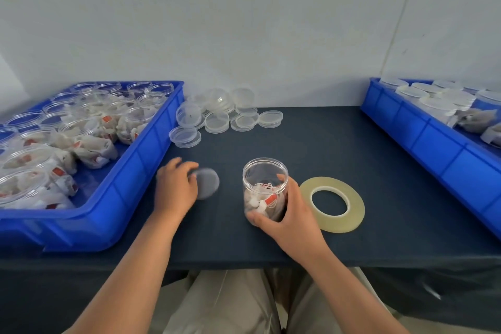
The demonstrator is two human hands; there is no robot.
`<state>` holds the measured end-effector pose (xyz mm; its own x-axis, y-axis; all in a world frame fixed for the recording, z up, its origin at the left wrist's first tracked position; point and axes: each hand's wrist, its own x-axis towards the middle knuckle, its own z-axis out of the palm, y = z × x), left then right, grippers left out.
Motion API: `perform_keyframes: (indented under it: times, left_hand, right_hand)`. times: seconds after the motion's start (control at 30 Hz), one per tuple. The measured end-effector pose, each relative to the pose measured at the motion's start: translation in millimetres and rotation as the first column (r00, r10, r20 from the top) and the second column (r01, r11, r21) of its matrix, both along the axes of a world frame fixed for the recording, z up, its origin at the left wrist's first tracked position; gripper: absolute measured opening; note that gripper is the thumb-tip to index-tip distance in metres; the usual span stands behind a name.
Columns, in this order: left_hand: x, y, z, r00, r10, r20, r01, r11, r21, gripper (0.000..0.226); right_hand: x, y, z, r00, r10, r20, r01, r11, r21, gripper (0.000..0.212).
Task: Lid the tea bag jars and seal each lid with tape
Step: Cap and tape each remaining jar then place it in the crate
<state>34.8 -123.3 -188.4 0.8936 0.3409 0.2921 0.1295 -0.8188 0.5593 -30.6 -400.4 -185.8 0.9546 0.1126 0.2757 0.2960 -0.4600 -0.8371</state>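
My right hand was wrapped round the lower half of the jar, thumb curled across the near side and fingers closed on the far side. It pinned the jar upright on the bench so that it would not skid when a top was pushed on. The jar stood at the middle of my work space with its mouth uncovered and the tea bags heaped in its bottom. At nine o'clock from it my left hand pinched a lid by its edge with curled fingers. The lid was blurred and low over the cloth, well apart from the jar's mouth, so I judged the lidding step only just begun. At three o'clock, just beside my right hand, the tape roll lay flat, close enough, I think, to reach once the lid sat home. Towards eleven o'clock the spare lids sat in a loose pile by the wall. The blue bin at nine to ten o'clock held the open jars waiting their turn. The other bin at two o'clock held the lidded jars, though I could not tell whether those were taped.
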Motion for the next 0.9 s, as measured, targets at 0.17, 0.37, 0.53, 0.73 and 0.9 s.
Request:
perform_keyframes:
  times: [0.17, 0.37, 0.53, 0.73, 0.9]
  left_hand:
    - [-2.7, -21.8, -6.3, 0.961, -0.276, -0.022, 0.276, 0.961, 0.0, 0.049]
    - [-10.3, -34.6, -2.7, 0.918, -0.393, -0.051, 0.396, 0.914, 0.092, 0.031]
    - [-32.3, -56.6, 44.9, 0.917, -0.338, 0.212, 0.389, 0.876, -0.285, 0.039]
    - [-43.2, -113.1, 102.3, 0.784, -0.62, 0.035, 0.612, 0.781, 0.128, 0.043]
    - [-45.0, -137.6, 101.5, 0.774, -0.545, -0.323, 0.634, 0.656, 0.411, 0.057]
  right_hand:
    - [0.7, 1.0, -0.1, 1.0, -0.002, 0.008, 0.002, 1.0, 0.011, 0.077]
    - [0.5, 0.0, 0.1, 1.0, -0.005, 0.026, 0.005, 1.0, 0.005, 0.078]
    - [1.1, 1.6, -1.2, 0.999, -0.012, 0.033, 0.012, 1.0, 0.012, 0.075]
    - [2.0, 2.9, -4.6, 0.999, 0.032, 0.028, -0.033, 0.999, 0.039, 0.065]
    - [5.1, 5.8, -6.1, 0.992, 0.049, 0.117, -0.052, 0.998, 0.02, 0.067]
